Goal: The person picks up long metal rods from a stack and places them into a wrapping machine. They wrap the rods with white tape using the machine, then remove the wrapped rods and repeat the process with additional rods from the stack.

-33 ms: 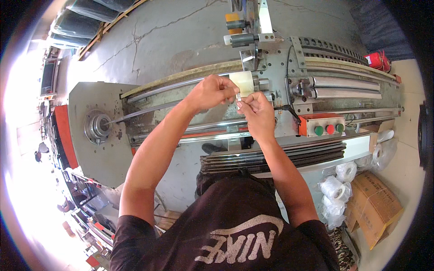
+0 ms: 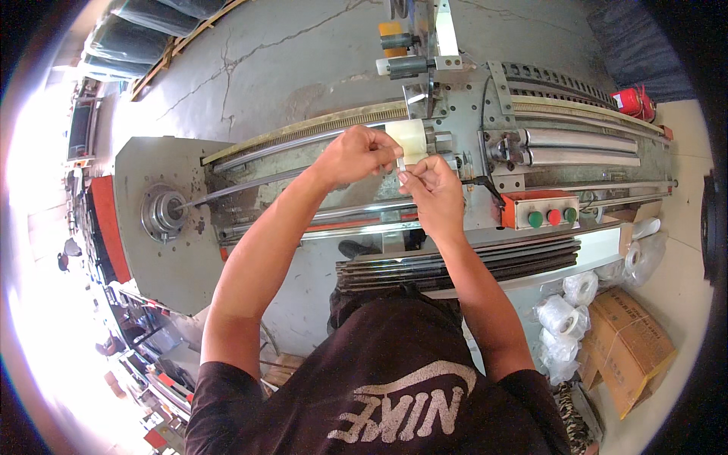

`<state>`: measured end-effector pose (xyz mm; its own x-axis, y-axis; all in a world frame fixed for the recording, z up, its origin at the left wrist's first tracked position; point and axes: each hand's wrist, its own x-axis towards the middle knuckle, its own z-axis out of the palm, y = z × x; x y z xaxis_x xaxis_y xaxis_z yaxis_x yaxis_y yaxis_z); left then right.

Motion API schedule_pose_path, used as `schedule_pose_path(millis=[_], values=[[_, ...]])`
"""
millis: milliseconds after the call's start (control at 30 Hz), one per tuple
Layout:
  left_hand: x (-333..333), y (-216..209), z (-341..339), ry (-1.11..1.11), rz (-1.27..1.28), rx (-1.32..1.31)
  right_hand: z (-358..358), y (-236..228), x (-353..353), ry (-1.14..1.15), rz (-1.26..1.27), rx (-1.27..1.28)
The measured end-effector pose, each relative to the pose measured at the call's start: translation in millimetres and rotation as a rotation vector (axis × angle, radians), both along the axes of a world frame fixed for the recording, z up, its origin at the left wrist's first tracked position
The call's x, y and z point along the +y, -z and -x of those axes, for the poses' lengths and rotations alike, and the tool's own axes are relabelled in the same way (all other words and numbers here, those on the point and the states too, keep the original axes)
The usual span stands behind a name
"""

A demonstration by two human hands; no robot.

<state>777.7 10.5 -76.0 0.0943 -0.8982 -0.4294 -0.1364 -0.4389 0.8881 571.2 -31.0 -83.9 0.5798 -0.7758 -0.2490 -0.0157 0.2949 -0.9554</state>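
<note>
My left hand [image 2: 355, 158] and my right hand [image 2: 438, 196] meet over the machine, fingertips pinched close together. Between them runs a small whitish strip [image 2: 401, 164], with one end at each hand's fingertips; its exact kind is too small to tell. Just behind the fingers sits a cream-coloured roller [image 2: 408, 138], partly covered by my left hand, at the end of a metal fitting [image 2: 440, 142]. Both hands are held above the machine's long steel rods [image 2: 269, 180].
A grey end housing [image 2: 163, 265] with a round chuck [image 2: 164, 213] stands left. An orange-edged button box [image 2: 519, 216] sits right of my right hand. Dark rods [image 2: 455, 265] lie stacked before me. Clear wrapped rolls [image 2: 561, 315] and a cardboard box [image 2: 628, 341] are at lower right.
My right hand has shifted very slightly to the right, and a little more of the whitish strip shows between the fingertips. My left hand stays put.
</note>
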Motion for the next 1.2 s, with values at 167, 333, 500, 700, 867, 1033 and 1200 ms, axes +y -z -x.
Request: schedule_pose_path(millis=[167, 333, 500, 700, 867, 1033, 1200], values=[[1, -13, 1, 0.045, 0.003, -0.041, -1, -45, -10, -0.053, -0.025, 0.025], [9, -12, 3, -0.039, 0.009, 0.058, -25, -46, -53, -0.119, -0.152, 0.036], [8, -16, 3, -0.024, 0.041, -0.014, -4, -20, -68, -0.23, -0.285, 0.219], [9, -14, 4, -0.038, 0.056, -0.017, 22, -60, -54, -0.477, -0.237, 0.14], [9, -6, 5, -0.046, 0.06, -0.047, -16, -53, -92, -0.375, -0.263, 0.129], [10, -13, 7, -0.035, 0.077, -0.075, 17, -22, -78, -0.453, -0.343, 0.355], [13, 2, 6, -0.034, 0.144, -0.152, 14, -62, -55, -0.517, -0.222, 0.27]])
